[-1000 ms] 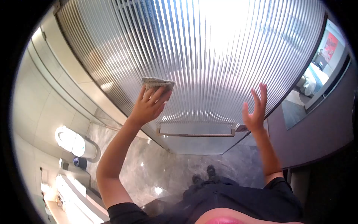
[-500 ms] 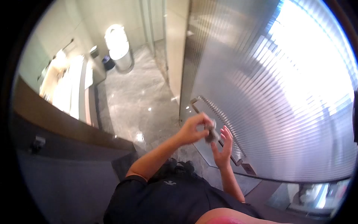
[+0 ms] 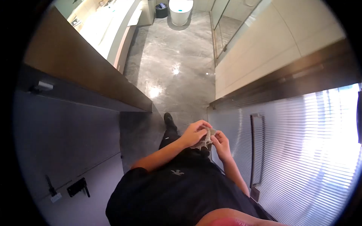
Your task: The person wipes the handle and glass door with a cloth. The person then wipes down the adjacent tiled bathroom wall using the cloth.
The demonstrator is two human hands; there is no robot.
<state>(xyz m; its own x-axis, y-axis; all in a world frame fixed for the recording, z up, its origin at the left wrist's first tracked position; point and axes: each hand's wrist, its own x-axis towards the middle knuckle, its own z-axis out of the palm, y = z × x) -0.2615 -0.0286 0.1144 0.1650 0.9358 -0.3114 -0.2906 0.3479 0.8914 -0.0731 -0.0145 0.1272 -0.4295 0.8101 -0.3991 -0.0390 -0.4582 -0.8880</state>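
Observation:
A small greyish-beige cloth (image 3: 206, 141) with a ragged-looking edge is stretched between my two hands, in front of my waist. My left hand (image 3: 193, 135) pinches its left side, fingers bent over the top. On the other side, my right hand (image 3: 221, 144) grips the cloth's right edge between thumb and fingers. Part of the cloth is covered by the fingers. Just right of my right hand stands a ribbed glass door (image 3: 279, 150) with a long dark handle (image 3: 252, 150); neither hand touches it.
Ahead, a doorway opens onto a shiny grey tiled floor (image 3: 181, 56). Beyond are a white toilet (image 3: 180, 13), a dark bin (image 3: 161, 12) and a washbasin counter (image 3: 124, 28) at left. A dark door with a black handle (image 3: 77, 187) borders my left side.
My view has turned right and down, toward the floor. My hands have come together lower, away from the glass door's handle, and my right hand, previously open, now grips the cloth.

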